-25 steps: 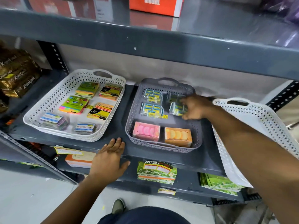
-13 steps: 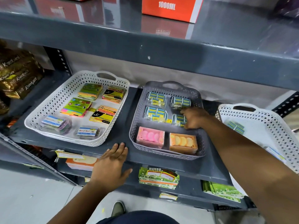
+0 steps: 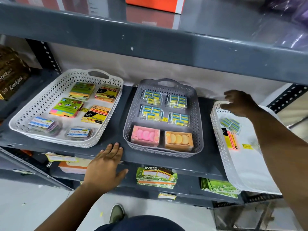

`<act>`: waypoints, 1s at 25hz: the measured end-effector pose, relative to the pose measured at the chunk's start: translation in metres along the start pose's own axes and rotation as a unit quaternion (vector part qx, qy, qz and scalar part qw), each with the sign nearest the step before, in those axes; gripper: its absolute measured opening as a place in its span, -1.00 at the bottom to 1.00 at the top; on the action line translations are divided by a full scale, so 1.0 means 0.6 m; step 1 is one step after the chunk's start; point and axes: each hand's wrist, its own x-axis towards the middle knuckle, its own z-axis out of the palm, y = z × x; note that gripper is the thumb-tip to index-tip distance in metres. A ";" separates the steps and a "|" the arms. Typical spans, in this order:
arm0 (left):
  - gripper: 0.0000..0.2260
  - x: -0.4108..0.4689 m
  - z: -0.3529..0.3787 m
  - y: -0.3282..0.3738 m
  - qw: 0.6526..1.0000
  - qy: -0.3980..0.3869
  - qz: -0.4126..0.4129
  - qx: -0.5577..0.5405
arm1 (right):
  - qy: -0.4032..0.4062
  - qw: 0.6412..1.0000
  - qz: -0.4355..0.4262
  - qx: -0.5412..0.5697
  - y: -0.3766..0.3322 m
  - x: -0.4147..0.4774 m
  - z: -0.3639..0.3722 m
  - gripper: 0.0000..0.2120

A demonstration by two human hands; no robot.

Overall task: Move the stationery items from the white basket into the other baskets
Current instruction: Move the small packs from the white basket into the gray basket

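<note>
A white basket (image 3: pixel 220 140) at the right of the shelf holds a blue-yellow eraser pack (image 3: pixel 230 123), a yellow-orange sticky-note pack (image 3: pixel 230 139) and a small yellow label. My right hand (image 3: pixel 240 103) hovers over its far end, fingers apart and empty. The grey basket (image 3: pixel 131 114) in the middle holds several eraser packs (image 3: pixel 178 100) and a pink box (image 3: pixel 145 135) beside an orange box (image 3: pixel 179 140). The white basket on the left (image 3: pixel 41 100) holds sticky-note pads (image 3: pixel 68 107) and clear cases. My left hand (image 3: pixel 106 167) lies flat on the shelf's front edge.
The upper grey shelf (image 3: pixel 150 37) overhangs the baskets, with an orange box (image 3: pixel 155 4) on it. Brown snack packets (image 3: pixel 11 77) sit far left. Green paper stacks (image 3: pixel 156 177) lie on the shelf below. My shoe shows on the floor.
My right hand has left the grey basket, where an eraser pack now lies at the right, and moved right over the white basket. The view has shifted right.
</note>
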 end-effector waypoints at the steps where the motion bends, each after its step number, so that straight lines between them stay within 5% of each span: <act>1: -0.32 0.000 0.000 0.002 1.000 -0.001 -0.002 0.000 | -0.014 0.999 0.031 -0.009 0.029 -0.005 0.003 -0.43; 7: -0.31 0.002 -0.006 0.005 1.000 -0.004 -0.008 0.007 | -0.111 0.986 0.099 -0.080 0.121 -0.035 0.067 -0.57; 12: -0.31 0.000 -0.007 0.004 1.000 -0.006 -0.012 0.005 | -0.100 0.986 0.095 -0.097 0.125 -0.032 0.073 -0.70; 17: -0.33 0.000 -0.007 0.004 1.000 -0.005 -0.012 0.005 | -0.100 0.986 0.102 -0.086 0.120 -0.030 0.070 -0.39; 20: -0.34 0.000 -0.007 0.003 1.000 -0.002 -0.011 0.006 | -0.068 0.986 0.127 -0.080 0.113 -0.041 0.056 -0.24; 25: -0.34 0.001 -0.008 0.004 1.000 -0.003 -0.009 0.014 | 0.089 0.983 0.136 0.090 0.084 -0.050 0.022 -0.34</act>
